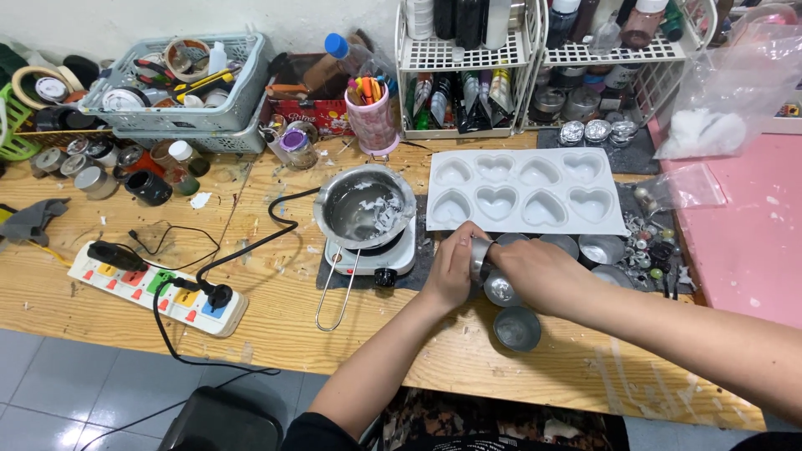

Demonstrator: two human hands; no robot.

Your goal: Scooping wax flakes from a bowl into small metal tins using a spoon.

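Left hand point(451, 269): grip clenched round small round silver metal tin point(480, 259), tipped on its side, axis running left-right.
Right hand point(539, 274): grip grasping same tin's right end.
Below: open grey tin point(516, 327) upright on wooden table point(276, 309).

Small metal cup point(482, 257) held between left hand point(452, 269) and right hand point(539, 274) over wooden table point(276, 321), two more metal cups point(516, 327) set just below, white heart mould point(522, 190) behind, pot point(365, 206) placed on small hot plate point(388, 257), power strip point(159, 288) at left.

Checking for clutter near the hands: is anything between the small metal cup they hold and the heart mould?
Nothing visible. Both hands, left and right, grip the cup just below the mould; the other cups sit nearer the person.
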